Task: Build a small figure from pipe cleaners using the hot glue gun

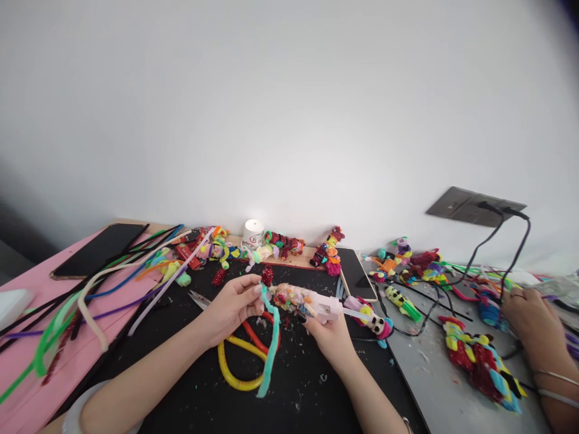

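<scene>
My left hand pinches a turquoise pipe cleaner near its top, and the strip hangs down over the black mat. A small dark red glittery piece sits at the upper end, by my fingertips. Wrapped in my right hand is a pale pink glue gun, a glue stick poking out of its back. Bits of coloured fluff cover its front, which points left at the pipe cleaner; whether they touch I cannot tell. Below lie scissors, partly hidden by my left hand, beside yellow and red handle loops.
Pipe cleaners spread over the pink surface at left, near a dark phone. Fuzzy figures and a paper cup line the wall. Another phone lies right. Another person's hand is beside cables from a wall socket.
</scene>
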Motion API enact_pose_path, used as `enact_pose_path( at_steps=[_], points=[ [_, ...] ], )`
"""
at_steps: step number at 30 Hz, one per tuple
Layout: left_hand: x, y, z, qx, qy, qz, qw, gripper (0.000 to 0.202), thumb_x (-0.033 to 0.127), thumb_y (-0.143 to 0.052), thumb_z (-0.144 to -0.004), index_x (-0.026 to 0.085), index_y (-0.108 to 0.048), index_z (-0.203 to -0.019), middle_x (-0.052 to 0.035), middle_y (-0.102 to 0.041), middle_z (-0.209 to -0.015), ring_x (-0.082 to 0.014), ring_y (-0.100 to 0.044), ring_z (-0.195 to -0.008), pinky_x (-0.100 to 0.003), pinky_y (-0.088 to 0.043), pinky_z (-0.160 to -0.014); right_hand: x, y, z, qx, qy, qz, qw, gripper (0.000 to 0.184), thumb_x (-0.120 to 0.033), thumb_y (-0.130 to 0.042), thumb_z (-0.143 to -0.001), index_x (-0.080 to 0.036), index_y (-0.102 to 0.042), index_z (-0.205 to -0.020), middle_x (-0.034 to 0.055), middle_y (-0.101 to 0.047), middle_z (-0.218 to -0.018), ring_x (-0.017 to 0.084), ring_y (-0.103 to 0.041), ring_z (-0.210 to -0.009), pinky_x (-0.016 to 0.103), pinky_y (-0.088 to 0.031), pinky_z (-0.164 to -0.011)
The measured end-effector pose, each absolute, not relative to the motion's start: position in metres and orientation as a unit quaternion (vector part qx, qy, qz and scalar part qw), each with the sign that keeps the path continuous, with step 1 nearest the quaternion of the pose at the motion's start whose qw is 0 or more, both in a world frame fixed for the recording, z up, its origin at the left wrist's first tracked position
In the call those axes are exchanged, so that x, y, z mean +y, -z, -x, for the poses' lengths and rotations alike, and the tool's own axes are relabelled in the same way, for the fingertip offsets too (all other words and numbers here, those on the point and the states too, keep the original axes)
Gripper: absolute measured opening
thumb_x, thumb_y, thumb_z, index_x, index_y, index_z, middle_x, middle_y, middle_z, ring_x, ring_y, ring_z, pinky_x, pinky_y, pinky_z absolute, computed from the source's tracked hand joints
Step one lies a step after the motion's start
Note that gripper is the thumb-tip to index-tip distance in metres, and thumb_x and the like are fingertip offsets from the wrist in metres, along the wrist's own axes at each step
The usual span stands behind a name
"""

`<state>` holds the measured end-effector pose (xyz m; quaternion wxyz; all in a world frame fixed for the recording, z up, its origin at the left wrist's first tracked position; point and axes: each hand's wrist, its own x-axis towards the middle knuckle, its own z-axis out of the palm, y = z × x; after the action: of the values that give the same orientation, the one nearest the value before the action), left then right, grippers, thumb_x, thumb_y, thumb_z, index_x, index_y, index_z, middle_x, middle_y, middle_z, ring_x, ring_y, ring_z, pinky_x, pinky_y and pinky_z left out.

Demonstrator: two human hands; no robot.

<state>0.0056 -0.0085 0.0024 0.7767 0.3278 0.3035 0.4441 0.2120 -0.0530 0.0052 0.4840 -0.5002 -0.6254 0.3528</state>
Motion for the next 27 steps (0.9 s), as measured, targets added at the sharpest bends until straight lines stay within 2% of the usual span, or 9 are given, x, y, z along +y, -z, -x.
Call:
enact_pose_path(
  at_steps=[12,16,23,27],
  points=[
    [-0.0084,-0.0011,-0.0054,0.303,-0.446,-0.331,0.774,0.027,0.030,-0.078,-0.068,0.015,-0.059,-0.080,0.0033,-0.057,-0.061,-0.0057,-0.053,-0.053,-0.016,-0.047,-0.056,-0.0519,-0.0028,-0.2127,-0.642,-0.330,0.471,0.507,0.006,-0.020,-0.061,-0.074,-0.019,-0.067,-0.076,0.0029,-0.067,-0.070,0.018,-0.061,-0.062,0.026,-0.051,-0.057],
    [-0.0083,-0.0001,-0.0052,0.302,-0.440,-0.338,0.775,0.027,0.031,-0.078,-0.068,0.015,-0.058,-0.080,0.0038,-0.057,-0.059,-0.0062,-0.053,-0.053,-0.017,-0.048,-0.056,-0.0518,-0.0017,-0.2136,-0.642,-0.331,0.465,0.512,0.010,-0.024,-0.063,-0.077,-0.019,-0.069,-0.082,0.0049,-0.070,-0.076,0.019,-0.063,-0.065,0.026,-0.050,-0.054],
    [-0.0079,-0.0011,-0.0053,0.315,-0.443,-0.336,0.770,0.029,0.032,-0.079,-0.066,0.015,-0.059,-0.080,0.0041,-0.056,-0.061,-0.0054,-0.053,-0.053,-0.015,-0.046,-0.054,-0.0510,-0.0021,-0.2145,-0.643,-0.332,0.459,0.516,0.017,-0.025,-0.065,-0.078,-0.020,-0.071,-0.093,0.0065,-0.074,-0.090,0.022,-0.068,-0.077,0.031,-0.055,-0.067],
    [-0.0088,-0.0032,-0.0053,0.320,-0.439,-0.336,0.769,0.031,0.032,-0.080,-0.065,0.015,-0.059,-0.079,0.0037,-0.057,-0.062,-0.0049,-0.052,-0.052,-0.015,-0.045,-0.052,-0.0509,-0.0028,-0.2137,-0.638,-0.343,0.454,0.518,0.019,-0.027,-0.065,-0.079,-0.019,-0.071,-0.095,0.0073,-0.074,-0.091,0.024,-0.069,-0.082,0.035,-0.056,-0.073]
  ],
)
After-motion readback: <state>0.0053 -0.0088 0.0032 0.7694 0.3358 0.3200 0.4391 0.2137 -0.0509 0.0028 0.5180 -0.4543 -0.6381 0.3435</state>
